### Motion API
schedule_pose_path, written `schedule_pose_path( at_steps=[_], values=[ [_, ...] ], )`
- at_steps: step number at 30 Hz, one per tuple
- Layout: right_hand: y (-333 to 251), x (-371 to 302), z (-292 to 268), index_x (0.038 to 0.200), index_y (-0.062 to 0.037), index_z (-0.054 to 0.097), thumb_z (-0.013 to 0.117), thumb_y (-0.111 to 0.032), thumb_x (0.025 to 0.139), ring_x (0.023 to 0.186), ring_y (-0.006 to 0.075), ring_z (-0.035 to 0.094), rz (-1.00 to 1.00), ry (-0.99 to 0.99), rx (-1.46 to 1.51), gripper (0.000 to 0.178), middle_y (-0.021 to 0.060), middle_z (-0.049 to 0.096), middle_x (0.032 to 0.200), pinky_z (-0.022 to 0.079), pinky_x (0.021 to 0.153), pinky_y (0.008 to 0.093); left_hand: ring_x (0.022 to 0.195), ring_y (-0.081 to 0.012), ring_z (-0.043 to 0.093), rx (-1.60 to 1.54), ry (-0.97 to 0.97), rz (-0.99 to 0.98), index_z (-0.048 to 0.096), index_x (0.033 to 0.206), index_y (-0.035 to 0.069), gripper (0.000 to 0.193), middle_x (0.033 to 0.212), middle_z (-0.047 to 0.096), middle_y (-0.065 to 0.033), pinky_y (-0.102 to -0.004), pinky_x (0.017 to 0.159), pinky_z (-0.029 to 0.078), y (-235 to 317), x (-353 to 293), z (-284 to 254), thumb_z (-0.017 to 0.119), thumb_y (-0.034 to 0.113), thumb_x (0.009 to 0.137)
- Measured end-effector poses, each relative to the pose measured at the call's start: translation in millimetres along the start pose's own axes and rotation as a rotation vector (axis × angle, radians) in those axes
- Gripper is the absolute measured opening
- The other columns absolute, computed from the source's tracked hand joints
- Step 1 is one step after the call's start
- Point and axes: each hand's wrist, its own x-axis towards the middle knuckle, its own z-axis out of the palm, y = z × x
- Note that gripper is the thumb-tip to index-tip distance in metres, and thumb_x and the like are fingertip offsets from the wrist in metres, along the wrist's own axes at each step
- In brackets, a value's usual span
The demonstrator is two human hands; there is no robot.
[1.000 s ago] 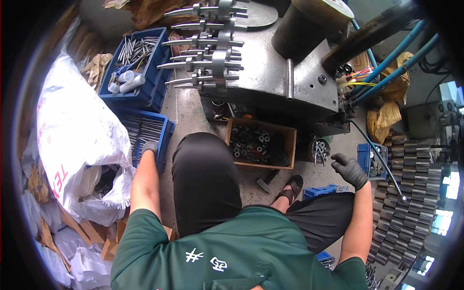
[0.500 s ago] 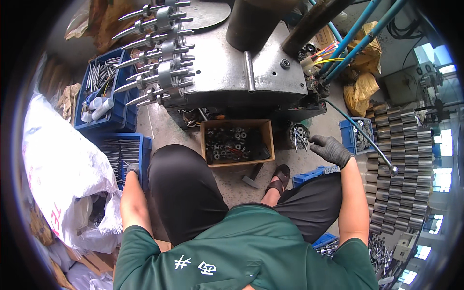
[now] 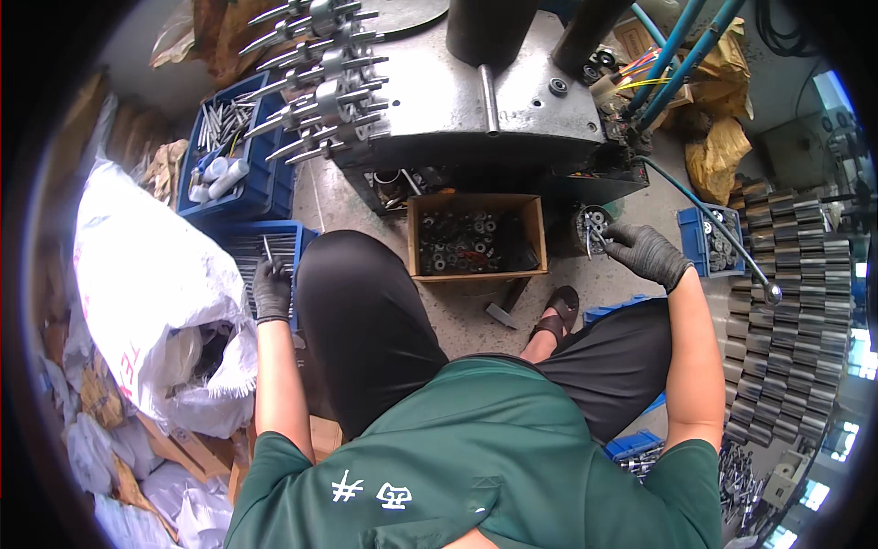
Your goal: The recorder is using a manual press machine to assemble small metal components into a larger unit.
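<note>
My left hand [image 3: 272, 295], in a dark grey glove, is closed around a thin metal rod [image 3: 267, 247] that points up from the fingers. Beneath it stands a blue crate [image 3: 300, 240] full of similar dark rods. My right hand [image 3: 651, 258], also gloved, reaches the rim of a small round container [image 3: 580, 236] holding metal rings and thin silver pieces. Its fingertips are bent together by a silver piece; what they grip is too small to make out. Between my hands sits an open cardboard box [image 3: 478, 278] with small rings and dark parts.
A metal machine table [image 3: 430, 137] stands ahead, bearing a row of shafts with collars [image 3: 334, 101] and a loose pin [image 3: 489, 101]. A lever with a ball end [image 3: 773, 294] juts out at right, near stacked metal cylinders [image 3: 796, 320]. A white sack [image 3: 155, 284] lies left.
My left hand has risen out of the rod crate with a rod in its fingers. My right hand has come to the small container's rim. The whole view has shifted slightly.
</note>
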Motion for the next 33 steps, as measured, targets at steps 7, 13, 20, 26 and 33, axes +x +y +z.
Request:
schedule_pose_path(
  at_steps=[7, 13, 20, 26, 33],
  values=[
    [-36.3, 21.5, 37.5, 0.113, -0.0033, 0.07, 0.062, -0.032, 0.091, 0.097, 0.0398, 0.069, -0.291, -0.266, -0.28, 0.037, 0.0219, 0.072, 0.102, 0.054, 0.091, 0.0481, 0.106, -0.0171, 0.064, 0.02, -0.435, 0.537, 0.052, 0.14, 0.003, 0.046, 0.123, 0.064, -0.0082, -0.0305, 0.09, 0.054, 111.0, -184.3, 400.6, 0.063, 0.009, 0.095],
    [-82.7, 99.4, 104.7, 0.122, -0.0028, 0.069, 0.058, -0.028, 0.087, 0.105, 0.0407, 0.068, -0.363, -0.36, -0.351, 0.045, 0.0238, 0.071, 0.111, 0.053, 0.094, 0.0479, 0.096, -0.0181, 0.066, 0.624, -0.697, 0.824, 0.062, 0.121, 0.003, 0.027, 0.115, 0.063, -0.0054, -0.0313, 0.079, 0.06, 91.1, -228.2, 581.1, 0.067, 0.016, 0.097],
    [-52.4, 208.0, 259.8, 0.119, -0.0048, 0.072, 0.059, -0.026, 0.085, 0.114, 0.0393, 0.066, -0.223, -0.371, -0.035, 0.043, 0.0269, 0.069, 0.116, 0.05, 0.102, 0.0463, 0.086, -0.0229, 0.074, 0.491, -0.637, 0.184, 0.059, 0.115, 0.002, 0.026, 0.098, 0.07, -0.0154, -0.0369, 0.073, 0.062, -10.1, -140.6, 593.2, 0.062, 0.003, 0.089],
    [-167.6, 241.0, 287.8, 0.13, -0.0024, 0.065, 0.057, -0.026, 0.092, 0.124, 0.0338, 0.061, -0.703, -0.08, -0.201, 0.045, 0.0238, 0.065, 0.129, 0.048, 0.106, 0.043, 0.083, -0.0357, 0.07, 0.78, -0.592, 0.461, 0.058, 0.121, 0.002, 0.04, 0.088, 0.068, -0.0207, -0.0453, 0.076, 0.056, -7.3, -110.6, 594.1, 0.066, 0.013, 0.083],
    [-396.3, 280.9, 285.3, 0.127, -0.0012, 0.066, 0.058, -0.023, 0.093, 0.121, 0.0317, 0.062, -1.152, 0.067, 0.06, 0.041, 0.022, 0.066, 0.127, 0.048, 0.105, 0.0411, 0.089, -0.0421, 0.066, 0.775, -0.522, 0.504, 0.059, 0.102, 0.002, 0.026, 0.09, 0.063, -0.0244, -0.0487, 0.076, 0.051, -21.7, -114.1, 590.6, 0.06, 0.0, 0.076]
  ],
)
